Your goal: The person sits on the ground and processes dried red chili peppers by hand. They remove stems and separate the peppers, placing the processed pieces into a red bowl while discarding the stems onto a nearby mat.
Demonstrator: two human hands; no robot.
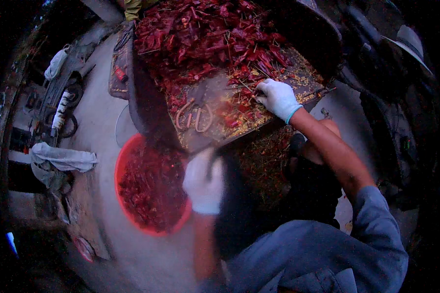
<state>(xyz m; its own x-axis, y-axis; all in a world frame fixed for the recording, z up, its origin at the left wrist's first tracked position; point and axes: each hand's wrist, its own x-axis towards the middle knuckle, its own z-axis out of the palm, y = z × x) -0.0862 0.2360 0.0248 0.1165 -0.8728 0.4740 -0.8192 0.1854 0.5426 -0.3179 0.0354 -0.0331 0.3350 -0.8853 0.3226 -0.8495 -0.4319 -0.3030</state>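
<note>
My right hand [277, 99], in a white knit glove, rests its curled fingers at the near side of a heap of dried red chili peppers [205, 40]. Loose stems and yellow seeds lie around it on a worn board [212, 86]; whether the fingers grip a piece is hidden. My left hand [204, 185], gloved alike, is blurred by motion just below the board's near corner, beside a red-rimmed tub [154, 190] full of dark red chili pieces. What it holds, if anything, cannot be made out. Pale pink loops [194, 117], of unclear kind, lie on the board.
A red cylinder [120, 73] lies on a ledge left of the board. Farther left are a white cloth [64, 157], a white-wrapped bar [61, 110] and a white bag [57, 64]. A pale hat [410, 42] shows at upper right. Chili debris [264, 164] covers the ground below the board.
</note>
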